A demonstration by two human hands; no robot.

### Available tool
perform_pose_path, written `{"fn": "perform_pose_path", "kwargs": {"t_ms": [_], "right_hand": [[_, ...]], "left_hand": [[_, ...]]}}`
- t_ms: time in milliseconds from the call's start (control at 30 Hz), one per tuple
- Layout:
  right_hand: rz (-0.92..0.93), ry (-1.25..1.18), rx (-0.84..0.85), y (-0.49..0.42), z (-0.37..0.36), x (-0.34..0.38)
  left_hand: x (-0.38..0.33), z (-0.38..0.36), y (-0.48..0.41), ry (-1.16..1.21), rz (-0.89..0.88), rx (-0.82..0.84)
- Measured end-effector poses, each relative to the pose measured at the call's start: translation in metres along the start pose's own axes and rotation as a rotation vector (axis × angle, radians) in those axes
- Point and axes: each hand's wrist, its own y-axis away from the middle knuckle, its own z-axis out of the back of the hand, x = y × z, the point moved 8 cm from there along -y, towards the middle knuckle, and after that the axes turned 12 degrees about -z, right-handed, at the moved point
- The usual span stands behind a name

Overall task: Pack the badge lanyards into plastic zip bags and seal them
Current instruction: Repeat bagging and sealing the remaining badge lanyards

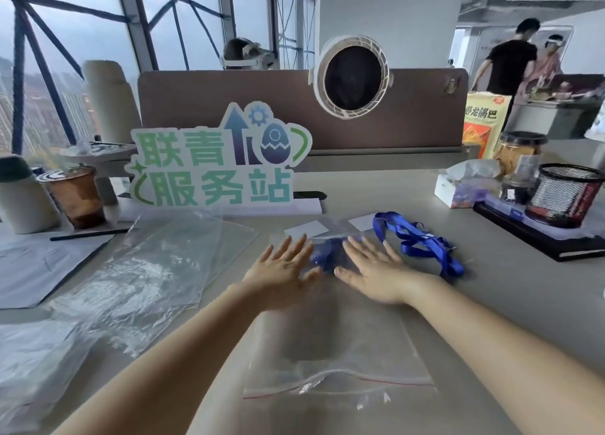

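Observation:
A clear plastic zip bag (340, 346) lies flat on the grey table in front of me, its red zip line nearest to me. A blue lanyard (325, 253) shows through the bag's far end. My left hand (281, 274) and my right hand (376, 271) press flat on that far end, fingers straight and spread, one on each side of the bagged lanyard. A second blue lanyard (422, 241) lies loose on the table just right of my right hand. Two white cards (306, 229) rest beyond the bag.
A pile of empty clear bags (154, 264) covers the table to the left. A green sign (216, 159) stands behind, with a drink cup (77, 195) at far left. A tissue box (458, 189), jars and a mesh pen cup (566, 192) stand at right.

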Motion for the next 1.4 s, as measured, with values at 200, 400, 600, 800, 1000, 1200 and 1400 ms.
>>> {"fn": "perform_pose_path", "kwargs": {"t_ms": [200, 400, 600, 800, 1000, 1200, 1400], "right_hand": [[0.015, -0.077, -0.087, -0.025, 0.016, 0.001], [-0.005, -0.066, -0.015, -0.046, -0.008, -0.001], [-0.005, -0.066, 0.001, -0.049, -0.009, 0.003], [0.161, -0.163, -0.047, 0.015, 0.004, 0.015], [0.137, -0.109, 0.011, 0.063, -0.015, 0.016], [0.137, -0.08, 0.057, 0.102, -0.033, 0.011], [0.146, -0.278, -0.013, 0.126, -0.029, 0.013]], "left_hand": [[0.013, 0.005, -0.025, 0.023, 0.039, -0.113], [0.023, -0.013, -0.037, 0.052, 0.096, -0.003], [0.034, -0.016, -0.038, 0.013, 0.123, 0.041], [-0.016, 0.005, 0.009, 0.12, -0.106, -0.104], [-0.049, -0.023, 0.047, -0.039, -0.172, 0.036], [-0.078, -0.019, 0.075, -0.008, -0.191, -0.002], [-0.086, -0.002, 0.091, -0.01, -0.211, -0.138]]}}
